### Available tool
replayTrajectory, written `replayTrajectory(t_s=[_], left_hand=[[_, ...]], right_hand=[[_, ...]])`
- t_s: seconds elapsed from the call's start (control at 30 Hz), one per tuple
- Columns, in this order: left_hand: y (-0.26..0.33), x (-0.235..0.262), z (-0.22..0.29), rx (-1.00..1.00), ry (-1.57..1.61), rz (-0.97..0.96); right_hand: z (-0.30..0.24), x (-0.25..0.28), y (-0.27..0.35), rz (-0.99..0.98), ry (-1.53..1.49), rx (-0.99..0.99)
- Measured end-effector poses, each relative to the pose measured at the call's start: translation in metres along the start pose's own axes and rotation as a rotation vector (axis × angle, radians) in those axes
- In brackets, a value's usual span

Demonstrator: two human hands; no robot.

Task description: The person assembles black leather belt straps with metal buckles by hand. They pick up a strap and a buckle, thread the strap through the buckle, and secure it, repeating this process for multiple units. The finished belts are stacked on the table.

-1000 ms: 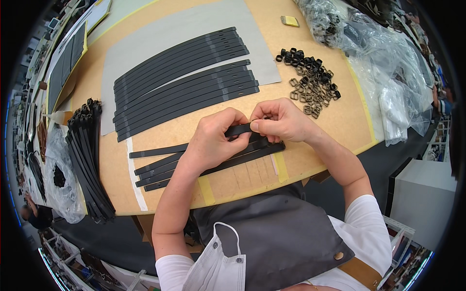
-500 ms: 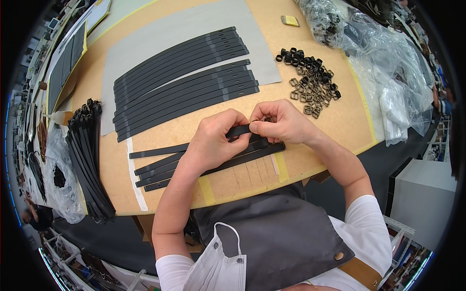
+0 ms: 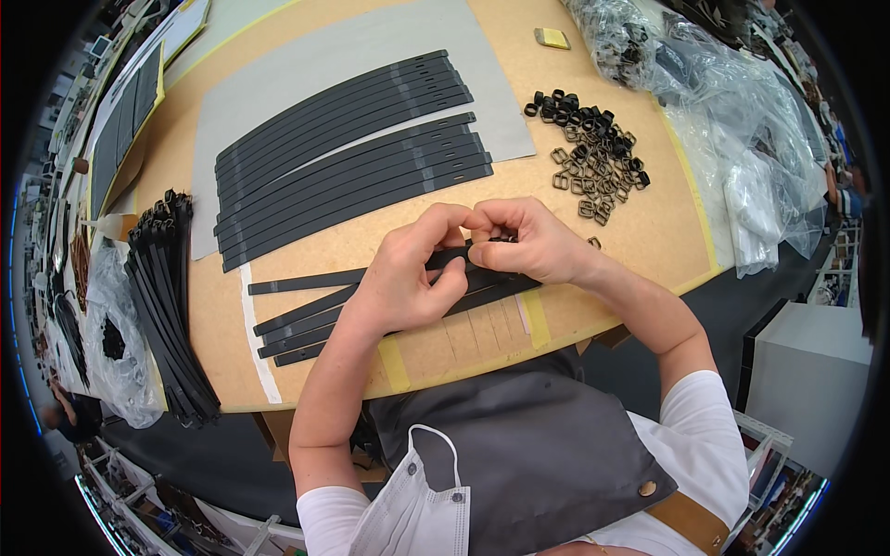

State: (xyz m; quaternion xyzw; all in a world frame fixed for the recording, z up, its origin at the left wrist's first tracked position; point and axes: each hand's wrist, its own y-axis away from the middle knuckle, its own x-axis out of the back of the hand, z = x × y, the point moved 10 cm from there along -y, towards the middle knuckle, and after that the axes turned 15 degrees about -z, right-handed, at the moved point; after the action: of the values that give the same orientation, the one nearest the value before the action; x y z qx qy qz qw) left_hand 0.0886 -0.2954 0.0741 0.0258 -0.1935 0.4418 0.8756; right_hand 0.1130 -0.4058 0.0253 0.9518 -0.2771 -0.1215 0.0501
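Both hands meet over a black strap point(image 3: 315, 282) whose long tail runs out to the left across the table. My left hand point(image 3: 414, 269) has its fingers curled round the strap, the thumb a little below the index finger. With thumb and bent fingers my right hand point(image 3: 528, 243) pinches the strap's right end. Something small and metallic shows between the right fingers, too covered to make out. Under the hands lie several more black straps point(image 3: 311, 320), side by side. A small metal buckle point(image 3: 593, 243) lies just beyond my right wrist.
Rows of flat black straps point(image 3: 352, 153) lie on a grey sheet point(image 3: 505, 111). To the right is a heap of metal buckles point(image 3: 593, 176) and black loops point(image 3: 579, 113). Clear plastic bags point(image 3: 742, 148) cover the right edge. A bundle of buckled straps point(image 3: 167, 306) hangs over the left edge.
The left fingers have moved up against the right fingertips, and the left thumb has parted from the index finger. The strap's tail has shifted slightly upward. A buckle by the right wrist has come into view.
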Motion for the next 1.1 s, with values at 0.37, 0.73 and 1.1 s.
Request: replayTrajectory(t_s=[0.37,0.73,1.1], left_hand=[[0.004,0.004,0.008,-0.005,-0.019,0.022],[-0.002,0.016,-0.002,-0.034,-0.065,0.028],[0.001,0.025,-0.04,0.267,-0.191,0.074]], right_hand=[[-0.014,-0.008,0.002,-0.116,0.235,-0.032],[-0.027,0.002,-0.002,-0.024,0.401,0.074],[-0.066,0.112,0.004,0.542,0.952,0.066]])
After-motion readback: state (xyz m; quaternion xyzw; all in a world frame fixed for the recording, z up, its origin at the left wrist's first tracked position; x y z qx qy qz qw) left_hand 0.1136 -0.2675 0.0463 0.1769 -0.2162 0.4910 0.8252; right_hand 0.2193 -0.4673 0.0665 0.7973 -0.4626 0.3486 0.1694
